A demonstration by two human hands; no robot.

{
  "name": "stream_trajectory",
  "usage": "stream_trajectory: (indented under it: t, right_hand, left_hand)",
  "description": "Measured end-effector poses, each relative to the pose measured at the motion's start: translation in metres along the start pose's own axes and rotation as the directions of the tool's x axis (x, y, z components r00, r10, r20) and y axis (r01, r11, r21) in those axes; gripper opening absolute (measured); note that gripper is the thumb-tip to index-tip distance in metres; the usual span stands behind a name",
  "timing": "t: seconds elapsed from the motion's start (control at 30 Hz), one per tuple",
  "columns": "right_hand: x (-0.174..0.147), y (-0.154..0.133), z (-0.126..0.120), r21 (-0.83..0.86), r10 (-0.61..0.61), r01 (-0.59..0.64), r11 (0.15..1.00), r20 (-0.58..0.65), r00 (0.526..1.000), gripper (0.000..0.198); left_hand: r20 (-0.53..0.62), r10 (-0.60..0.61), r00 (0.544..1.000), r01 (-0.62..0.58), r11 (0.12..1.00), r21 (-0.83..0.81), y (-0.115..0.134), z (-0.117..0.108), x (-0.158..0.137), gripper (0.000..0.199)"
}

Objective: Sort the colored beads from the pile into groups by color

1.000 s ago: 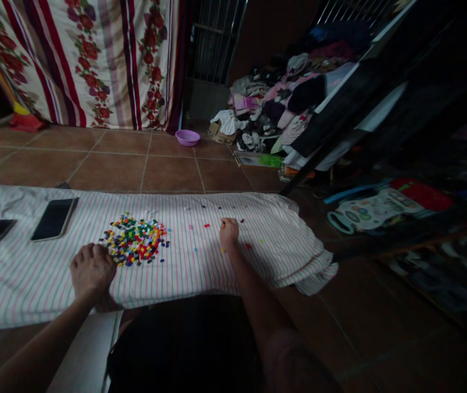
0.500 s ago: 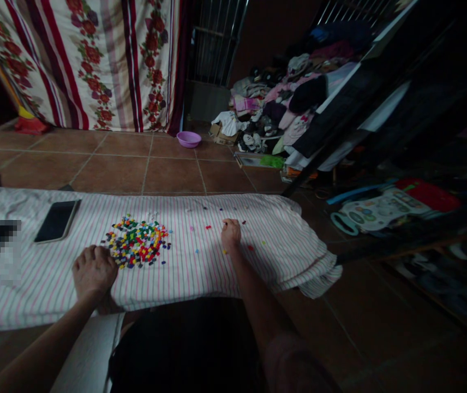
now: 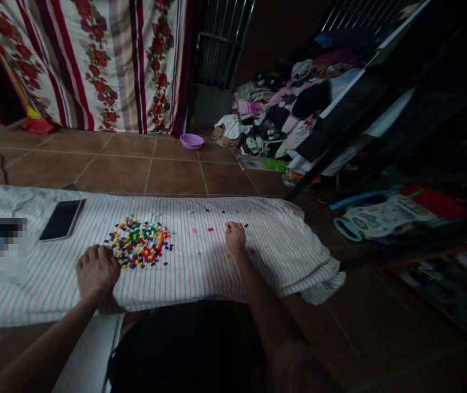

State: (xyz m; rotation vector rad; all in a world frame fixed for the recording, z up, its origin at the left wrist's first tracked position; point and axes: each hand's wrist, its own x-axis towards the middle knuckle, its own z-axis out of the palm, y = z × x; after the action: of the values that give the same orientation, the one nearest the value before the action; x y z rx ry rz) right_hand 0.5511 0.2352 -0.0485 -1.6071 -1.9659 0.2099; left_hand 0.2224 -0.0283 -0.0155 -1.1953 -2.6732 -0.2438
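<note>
- So the thing being handled looks like a small dark piece (image 3: pixel 229 227), right at the fingertip end of the right hand (image 3: pixel 235 238). Too tiny for me to make out its shape.
- That hand is curled in, seemingly pinching the bit between thumb and forefinger. I'd keep the grip light, something that small probably pops out if you squeeze hard.
- Mind the neighbours: red pieces (image 3: pixel 211 230) just left of the hand, a dark brown piece (image 3: pixel 246 225) just to its right, and a yellow piece (image 3: pixel 227 255) on the near side by the wrist. Imo keep the wrist slightly raised so nothing gets dragged.
- The multicoloured pile (image 3: pixel 145 254) sits well left of the right hand, and just beyond and to the right of the left hand (image 3: pixel 97 270).
- Left hand is relaxed, palm down on the cloth-covered surface (image 3: pixel 184 281), not gripping anything I can see. Decent brace, just don't nudge the pile's edge.
- Further out there's a phone (image 3: pixel 62 220), beyond the left hand and a bit to its left.
- Versus a second ago: the view has slid, so everything sits slightly lower and further right. Right hand is a hair further right among the loose bits, and its dark piece shows clearer. Pile and left hand look unchanged.
</note>
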Motion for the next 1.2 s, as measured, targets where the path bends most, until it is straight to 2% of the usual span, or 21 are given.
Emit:
stream_trajectory:
  t: [0.37, 0.47, 0.63, 0.77, 0.9, 1.07, 1.2]
  right_hand:
    - [0.001, -0.005, -0.004, 0.053, -0.040, 0.044, 0.998, -0.076, 0.996, 0.032]
    - [0.000, -0.018, -0.005, 0.079, -0.066, 0.071, 0.994, -0.070, 0.995, 0.032]
    - [-0.014, -0.056, 0.001, 0.156, -0.186, 0.180, 0.971, 0.026, 0.982, 0.028]
    - [-0.036, -0.089, 0.008, 0.265, -0.316, 0.281, 0.923, 0.103, 0.943, 0.024]
    - [-0.059, -0.117, 0.015, 0.301, -0.414, 0.340, 0.891, 0.230, 0.881, 0.018]
    - [-0.078, -0.144, 0.018, 0.261, -0.487, 0.415, 0.872, 0.363, 0.794, 0.015]
    - [-0.083, -0.157, 0.018, 0.133, -0.453, 0.442, 0.887, 0.438, 0.777, 0.013]
  left_hand:
    - [-0.011, 0.013, 1.000, -0.013, 1.000, 0.000, -0.001, 0.004, 0.003, 0.032]
    - [-0.016, 0.009, 1.000, -0.009, 1.000, -0.013, -0.002, 0.006, 0.003, 0.032]
    - [-0.038, 0.017, 0.999, -0.018, 1.000, -0.015, -0.003, 0.007, 0.003, 0.029]
    - [-0.057, 0.033, 0.998, -0.034, 0.999, -0.007, -0.003, 0.006, 0.002, 0.029]
    - [-0.063, 0.032, 0.997, -0.033, 0.999, -0.016, -0.004, 0.009, 0.002, 0.029]
    - [-0.067, 0.023, 0.998, -0.027, 0.998, -0.051, -0.003, 0.010, 0.003, 0.028]
    - [-0.055, 0.015, 0.998, -0.019, 0.997, -0.069, -0.002, 0.007, 0.004, 0.028]
